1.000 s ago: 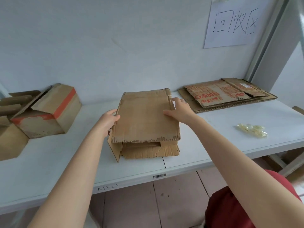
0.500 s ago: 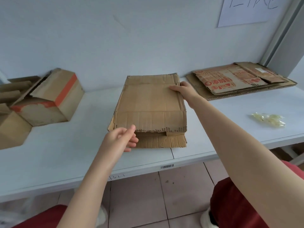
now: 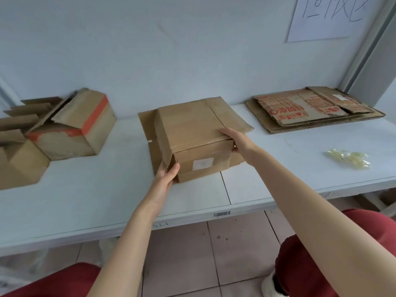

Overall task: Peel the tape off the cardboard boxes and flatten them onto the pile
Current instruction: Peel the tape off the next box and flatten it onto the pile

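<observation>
A flattened printed cardboard pile (image 3: 300, 112) sits far right, the left hand (image 3: 166, 176) and right hand (image 3: 237, 140) grasp an unflattened plain brown cardboard box (image 3: 192, 129), and an orange-taped cardboard box (image 3: 81, 129) waits left.

Leftmost box (image 3: 19, 166) and wall sign (image 3: 327, 16) are cropped by edges

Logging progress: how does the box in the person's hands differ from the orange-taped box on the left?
The held box is plain with a white label; the orange-taped box wears orange tape. The held box is gripped by the left hand and right hand; the orange-taped box sits untouched. Both are unflattened brown cardboard.
</observation>
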